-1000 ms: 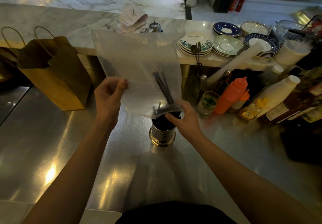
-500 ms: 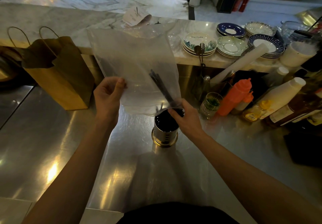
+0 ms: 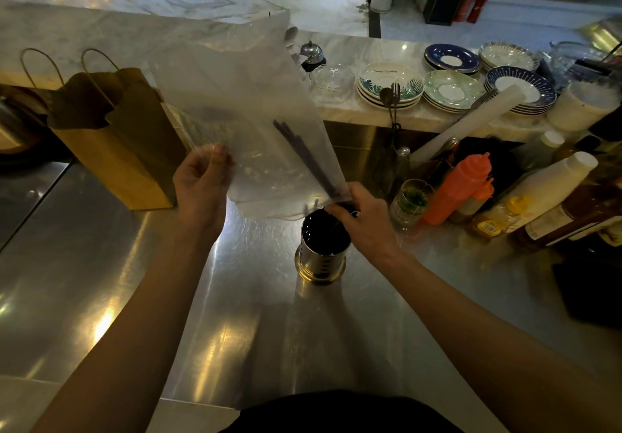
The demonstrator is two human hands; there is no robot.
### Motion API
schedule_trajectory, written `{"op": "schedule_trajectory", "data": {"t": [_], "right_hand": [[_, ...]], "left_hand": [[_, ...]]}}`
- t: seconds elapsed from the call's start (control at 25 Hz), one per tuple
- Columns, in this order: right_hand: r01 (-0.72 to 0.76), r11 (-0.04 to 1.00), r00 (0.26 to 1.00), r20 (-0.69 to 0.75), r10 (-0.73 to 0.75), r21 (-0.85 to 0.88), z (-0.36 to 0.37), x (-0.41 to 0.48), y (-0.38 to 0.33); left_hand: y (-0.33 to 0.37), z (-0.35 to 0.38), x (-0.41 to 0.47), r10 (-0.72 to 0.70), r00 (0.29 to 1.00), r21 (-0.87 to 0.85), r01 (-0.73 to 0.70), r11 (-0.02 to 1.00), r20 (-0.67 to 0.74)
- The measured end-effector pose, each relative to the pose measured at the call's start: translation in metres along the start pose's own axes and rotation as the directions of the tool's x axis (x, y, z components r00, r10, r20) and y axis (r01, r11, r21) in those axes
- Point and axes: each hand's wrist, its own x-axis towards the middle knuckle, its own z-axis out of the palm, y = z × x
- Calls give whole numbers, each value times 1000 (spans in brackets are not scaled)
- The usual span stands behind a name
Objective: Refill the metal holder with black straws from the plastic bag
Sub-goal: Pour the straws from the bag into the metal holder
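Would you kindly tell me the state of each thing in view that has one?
Metal holder: upright, dark inside.
Plastic bag: held up, tilted, lower corner over the holder.
Black straws: few, inside the bag, slanting toward that corner.
Left hand: pinches the bag's edge.
Right hand: grips the bag's lower corner.
Paper bag: upright, top open.
Orange bottle: upright, capped.

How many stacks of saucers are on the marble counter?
5: leaf-patterned stack, green stack beside it, blue-striped stack rightmost, dark blue stack and white stack behind them. More may hide offscreen.
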Motion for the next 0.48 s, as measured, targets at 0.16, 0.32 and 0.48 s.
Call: {"op": "schedule_trajectory", "data": {"t": [0.16,0.32,0.48], "right_hand": [[2,1000,1000,-4,-2,14,-1,4,-2],[-14,999,999,30,13,29,-3,6,-2],[19,999,1000,11,-20,27,-8,5,-1]], "left_hand": [[-3,-1,10,-50,999,-111,51,992,6],[-7,1,8,-67,998,-130,65,989,-15],[-5,0,8,-98,992,-218,79,973,-76]]}}
